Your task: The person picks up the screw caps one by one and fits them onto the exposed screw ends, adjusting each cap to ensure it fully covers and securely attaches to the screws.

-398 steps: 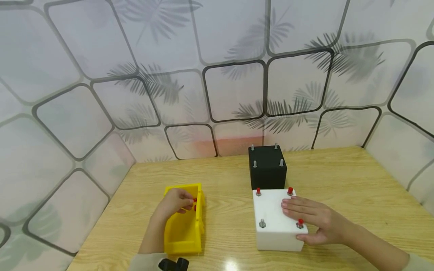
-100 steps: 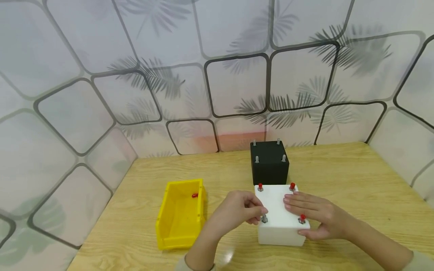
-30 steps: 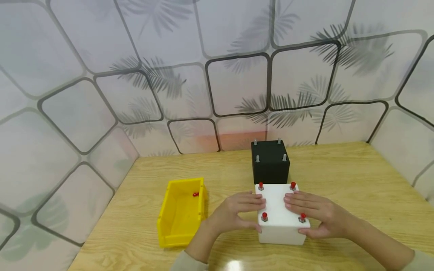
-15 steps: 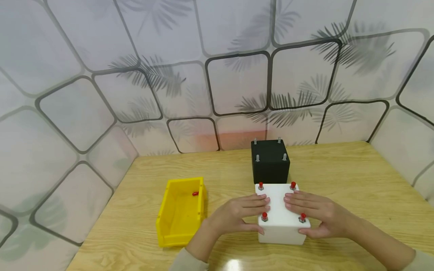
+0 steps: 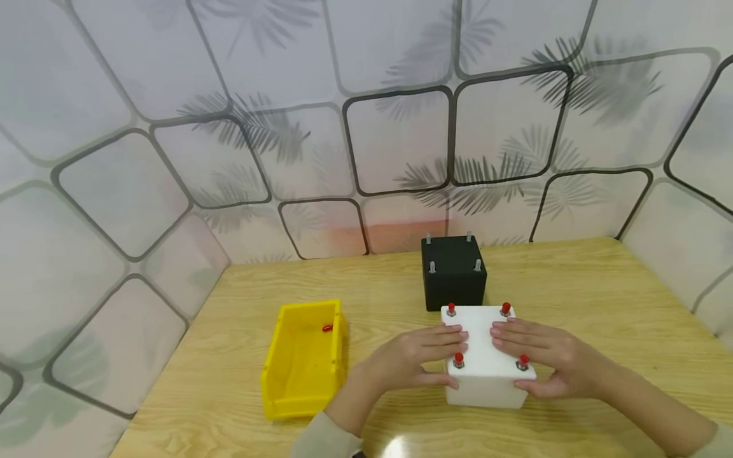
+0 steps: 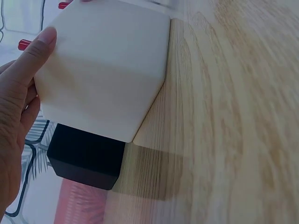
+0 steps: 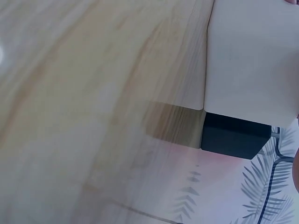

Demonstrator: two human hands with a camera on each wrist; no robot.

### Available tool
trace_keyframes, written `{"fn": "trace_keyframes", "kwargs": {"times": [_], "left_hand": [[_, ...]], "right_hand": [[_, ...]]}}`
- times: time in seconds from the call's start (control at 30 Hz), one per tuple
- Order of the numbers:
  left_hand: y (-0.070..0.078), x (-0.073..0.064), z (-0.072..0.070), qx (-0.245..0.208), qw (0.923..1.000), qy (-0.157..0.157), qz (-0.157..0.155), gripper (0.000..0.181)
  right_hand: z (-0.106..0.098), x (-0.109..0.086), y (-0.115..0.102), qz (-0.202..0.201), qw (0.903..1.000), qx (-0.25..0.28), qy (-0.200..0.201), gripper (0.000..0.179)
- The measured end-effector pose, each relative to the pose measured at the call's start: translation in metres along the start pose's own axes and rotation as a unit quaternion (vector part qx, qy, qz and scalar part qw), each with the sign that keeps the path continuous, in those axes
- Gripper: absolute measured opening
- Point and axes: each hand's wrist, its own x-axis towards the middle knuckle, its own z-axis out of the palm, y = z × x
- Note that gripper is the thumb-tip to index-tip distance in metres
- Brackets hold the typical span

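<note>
Wood-grain tabletop (image 5: 383, 286): white block (image 5: 482, 353) in front of black block (image 5: 455, 275).
We note left hand (image 5: 409, 357) and right hand (image 5: 554, 356), fingers straight, resting on the white block's top from opposite sides.

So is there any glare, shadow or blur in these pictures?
Head view: a bright glare spot on the table near the bottom edge; left wrist view: dimmer, with a dark patch on the table beside the black block, shadow or reflection, I can't tell which; right wrist view: a similar patch, blurry table grain, and a small bright spot at the left edge.
</note>
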Motion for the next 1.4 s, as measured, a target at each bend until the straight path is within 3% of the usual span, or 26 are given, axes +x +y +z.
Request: {"fn": "trace_keyframes", "kwargs": {"times": [0.27,0.67,0.9,1.23,1.4], "left_hand": [[-0.004,0.007,0.007,0.003,0.9998,0.015,0.015,0.062],[-0.006,0.019,0.014,-0.039,0.9991,-0.014,-0.008,0.061],[-0.007,0.026,0.018,-0.042,0.9988,-0.019,-0.015,0.062],[-0.005,0.034,0.025,-0.026,0.9996,-0.005,-0.011,0.061],[-0.004,0.039,0.028,-0.011,0.9999,0.008,-0.002,0.061]], "right_hand": [[-0.007,0.003,0.000,-0.011,0.9997,0.018,0.013,0.052],[-0.020,0.003,-0.003,-0.001,0.9992,0.038,0.016,0.051],[-0.028,0.004,-0.006,0.008,0.9990,0.038,0.020,0.053],[-0.031,-0.021,-0.007,0.039,0.9986,0.014,0.032,0.055],[-0.034,-0.025,-0.010,0.046,0.9978,0.015,0.045,0.055]]}}
